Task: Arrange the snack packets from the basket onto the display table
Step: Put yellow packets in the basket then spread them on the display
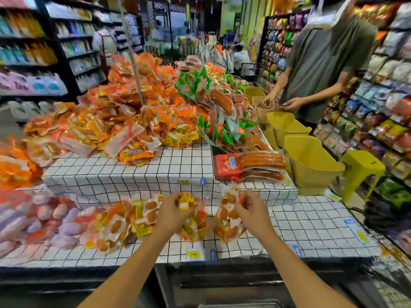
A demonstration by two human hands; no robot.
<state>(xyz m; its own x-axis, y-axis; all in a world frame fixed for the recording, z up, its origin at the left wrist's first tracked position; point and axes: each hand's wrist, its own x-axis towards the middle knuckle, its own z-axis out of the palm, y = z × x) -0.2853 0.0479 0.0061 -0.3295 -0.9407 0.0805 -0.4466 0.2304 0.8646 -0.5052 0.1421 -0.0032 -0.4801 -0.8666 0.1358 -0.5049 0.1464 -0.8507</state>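
Observation:
Small yellow-and-orange snack packets lie in a loose pile on the lower step of the grid-patterned display table. My left hand grips a bunch of these packets, with a yellow one sticking out by the fingers. My right hand holds another cluster of orange snack packets just to the right. Both hands are low over the front step, close together. No basket near my hands is in view.
A raised step carries big heaps of orange packets and green packets. Red sausage packs lie at its right. Yellow bins line the right edge; a person in a grey shirt stands there. Pink packets lie at left.

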